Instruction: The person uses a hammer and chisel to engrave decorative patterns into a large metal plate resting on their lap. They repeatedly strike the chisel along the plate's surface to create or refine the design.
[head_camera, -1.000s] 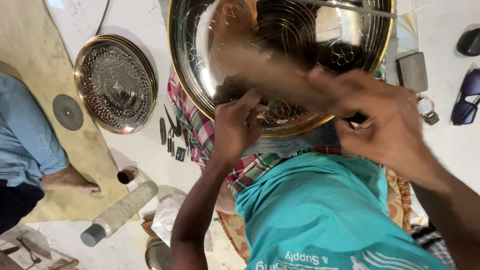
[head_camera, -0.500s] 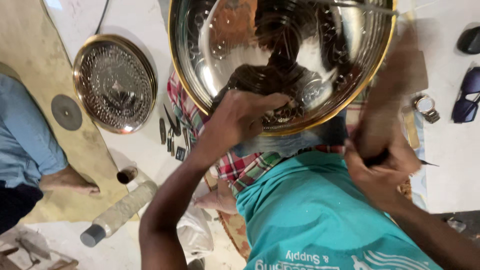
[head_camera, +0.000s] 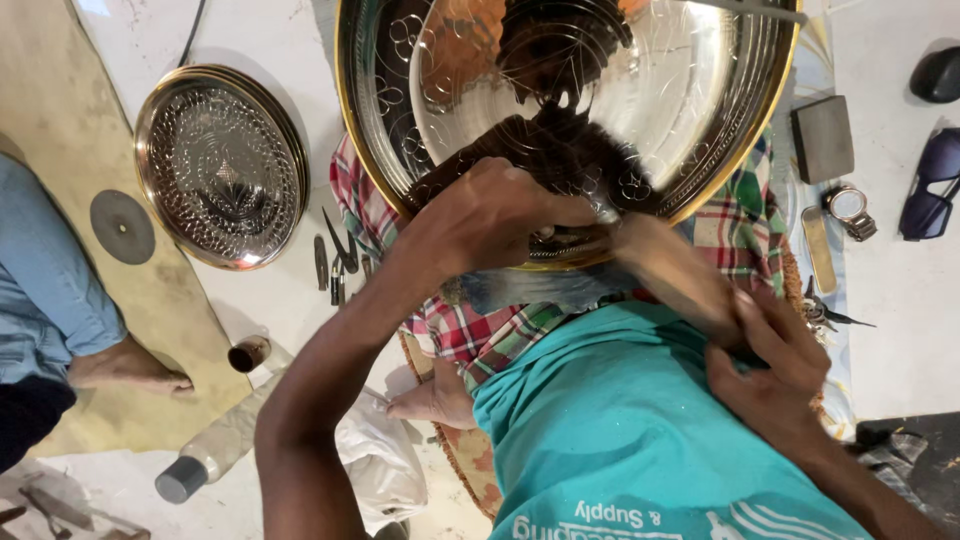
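Two bare hands work at a large round metal tray (head_camera: 700, 90), polished to a mirror and edged with a thin brass-coloured rim, its inner band cut with fine looping scrollwork. It rests tilted on the person's lap over a red, green and white checked cloth (head_camera: 470, 335). The left hand (head_camera: 500, 215) sits on the tray's near rim with its grip clenched, fingers curled tight around something small that the knuckles hide. The right hand (head_camera: 775, 365) lies lower, against the teal shirt (head_camera: 620, 430), its grip closed on the end of a smooth wooden mallet (head_camera: 675, 275), blurred, whose head points up toward the tray's rim just beside the left hand.

On the pale floor to the left lies a second round tray (head_camera: 220, 165), its whole face densely embossed and dull-glinting. Beside it sit a flat grey disc (head_camera: 122, 227), a few slim dark steel punches (head_camera: 335, 265), and lower down a rough cylindrical bottle (head_camera: 225, 445) with a grey cap. To the right are a grey rectangular block (head_camera: 822, 138), a metal wristwatch (head_camera: 850, 208) and dark sunglasses (head_camera: 925, 185). Another person's bare foot (head_camera: 130, 368) and blue trouser leg show at the left edge.
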